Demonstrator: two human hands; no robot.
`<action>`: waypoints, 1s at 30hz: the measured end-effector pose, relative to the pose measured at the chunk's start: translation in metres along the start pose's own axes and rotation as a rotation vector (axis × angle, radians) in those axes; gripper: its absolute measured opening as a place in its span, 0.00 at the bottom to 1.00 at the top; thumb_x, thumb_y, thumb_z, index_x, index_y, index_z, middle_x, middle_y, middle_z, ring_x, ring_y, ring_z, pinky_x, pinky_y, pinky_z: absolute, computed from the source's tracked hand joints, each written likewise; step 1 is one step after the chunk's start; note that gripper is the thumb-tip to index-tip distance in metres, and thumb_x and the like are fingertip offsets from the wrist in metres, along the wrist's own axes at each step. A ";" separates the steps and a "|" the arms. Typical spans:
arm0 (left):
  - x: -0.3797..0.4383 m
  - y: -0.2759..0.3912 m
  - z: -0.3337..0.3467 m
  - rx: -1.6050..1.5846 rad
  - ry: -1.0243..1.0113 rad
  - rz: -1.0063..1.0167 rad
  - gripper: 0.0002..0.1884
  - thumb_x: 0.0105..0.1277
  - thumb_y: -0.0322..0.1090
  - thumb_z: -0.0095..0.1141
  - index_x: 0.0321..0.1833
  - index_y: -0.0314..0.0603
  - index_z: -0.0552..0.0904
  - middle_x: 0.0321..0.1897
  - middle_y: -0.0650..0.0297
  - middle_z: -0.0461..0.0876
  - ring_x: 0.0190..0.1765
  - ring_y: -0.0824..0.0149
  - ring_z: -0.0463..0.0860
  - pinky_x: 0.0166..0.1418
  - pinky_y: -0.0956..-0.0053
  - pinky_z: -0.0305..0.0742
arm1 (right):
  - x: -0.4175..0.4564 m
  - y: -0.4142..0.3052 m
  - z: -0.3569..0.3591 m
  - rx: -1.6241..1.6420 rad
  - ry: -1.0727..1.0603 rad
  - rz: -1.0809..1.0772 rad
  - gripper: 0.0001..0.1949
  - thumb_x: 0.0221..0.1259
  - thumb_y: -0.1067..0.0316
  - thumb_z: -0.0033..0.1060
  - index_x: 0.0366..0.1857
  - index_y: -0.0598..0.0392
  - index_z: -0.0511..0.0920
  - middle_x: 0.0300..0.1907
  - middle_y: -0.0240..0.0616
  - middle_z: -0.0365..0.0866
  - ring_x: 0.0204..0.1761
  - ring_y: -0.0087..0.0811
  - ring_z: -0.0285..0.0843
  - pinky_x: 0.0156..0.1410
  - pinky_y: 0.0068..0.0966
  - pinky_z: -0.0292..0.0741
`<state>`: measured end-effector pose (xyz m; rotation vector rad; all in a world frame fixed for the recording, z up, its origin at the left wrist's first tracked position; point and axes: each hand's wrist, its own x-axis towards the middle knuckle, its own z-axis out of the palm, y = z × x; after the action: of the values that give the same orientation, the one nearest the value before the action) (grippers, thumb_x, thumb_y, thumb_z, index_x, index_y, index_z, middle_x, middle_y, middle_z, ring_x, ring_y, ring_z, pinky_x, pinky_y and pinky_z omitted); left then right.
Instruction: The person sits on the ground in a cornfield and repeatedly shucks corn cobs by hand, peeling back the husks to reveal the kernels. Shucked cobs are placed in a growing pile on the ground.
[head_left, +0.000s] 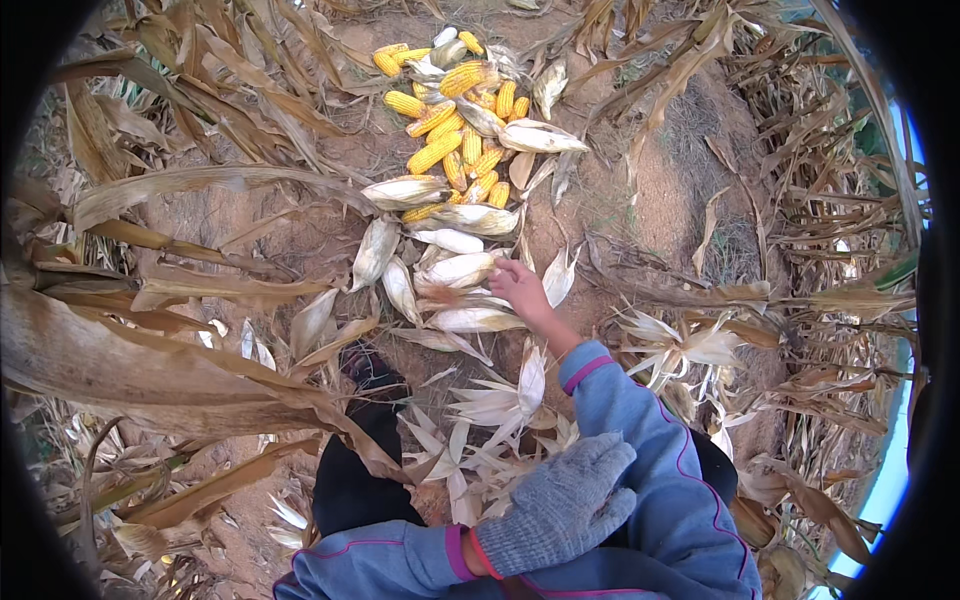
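Observation:
My bare right hand (519, 289) reaches forward with bent fingers. Its fingertips are at the right end of a pale, husk-covered ear of corn (456, 271); whether they grip it is unclear. Around it lie more ears in dry husks, such as one just nearer me (474, 320) and a white husked ear-shaped piece (448, 240) just beyond. My left hand (562, 499), in a grey knitted glove, lies across my body beside my right sleeve. Its fingers are extended with the thumb apart, and I see nothing in it; the palm is hidden.
Beyond the unshucked ears sits a heap of bare yellow corn cobs (436, 152). Peeled husks (491, 409) litter the soil before me, with another splayed husk (679, 345) at right. A broad dry leaf (150, 367) crosses the left side. Dry corn stalks (832, 202) line the right.

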<state>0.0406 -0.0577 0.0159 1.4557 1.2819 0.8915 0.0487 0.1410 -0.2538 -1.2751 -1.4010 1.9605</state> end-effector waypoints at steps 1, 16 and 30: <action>0.000 -0.001 -0.001 0.003 -0.017 -0.013 0.25 0.63 0.47 0.55 0.57 0.37 0.71 0.57 0.47 0.71 0.58 0.50 0.74 0.60 0.61 0.70 | -0.004 0.022 -0.001 -0.749 -0.036 -0.006 0.24 0.61 0.60 0.56 0.57 0.63 0.67 0.45 0.46 0.79 0.45 0.41 0.79 0.52 0.33 0.76; 0.001 -0.007 -0.009 0.449 0.206 0.112 0.21 0.49 0.40 0.58 0.46 0.42 0.79 0.51 0.56 0.75 0.53 0.55 0.75 0.51 0.61 0.75 | -0.032 0.153 0.103 -1.049 -0.166 -0.516 0.17 0.51 0.66 0.61 0.46 0.54 0.70 0.44 0.42 0.74 0.43 0.42 0.76 0.46 0.36 0.76; -0.005 -0.004 -0.020 0.472 0.192 0.155 0.17 0.52 0.39 0.55 0.44 0.37 0.79 0.45 0.52 0.77 0.45 0.55 0.77 0.46 0.61 0.74 | -0.122 0.200 0.061 -1.321 -0.548 0.057 0.19 0.51 0.57 0.61 0.42 0.58 0.74 0.43 0.46 0.75 0.42 0.45 0.79 0.44 0.39 0.77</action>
<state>0.0201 -0.0591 0.0182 1.8921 1.6158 0.8823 0.0909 -0.0639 -0.3748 -1.1707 -3.2278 1.3248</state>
